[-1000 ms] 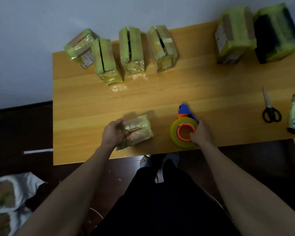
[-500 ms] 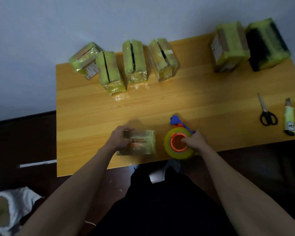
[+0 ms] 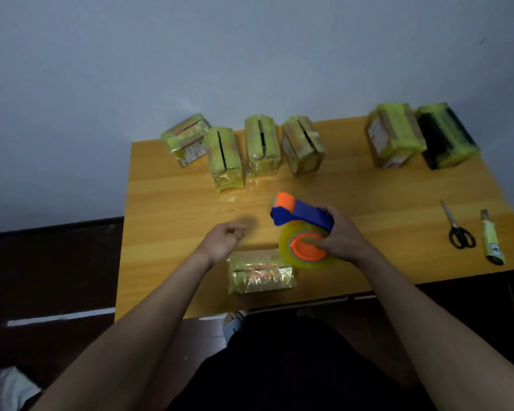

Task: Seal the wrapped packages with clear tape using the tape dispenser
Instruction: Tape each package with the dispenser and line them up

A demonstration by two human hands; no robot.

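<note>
Your right hand (image 3: 343, 240) grips the tape dispenser (image 3: 304, 229), lifted just above the wrapped package (image 3: 260, 272) lying at the worktop's (image 3: 368, 200) near edge. Your left hand (image 3: 221, 240) hovers beside it, fingers loosely curled, holding nothing.

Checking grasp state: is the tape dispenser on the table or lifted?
Lifted. The right hand grips the tape dispenser, holding it tilted above the table, just over the near package.

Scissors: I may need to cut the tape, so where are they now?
In the head view, the scissors lie flat near the table's right edge, just left of the utility knife and well right of the tape dispenser.
</note>
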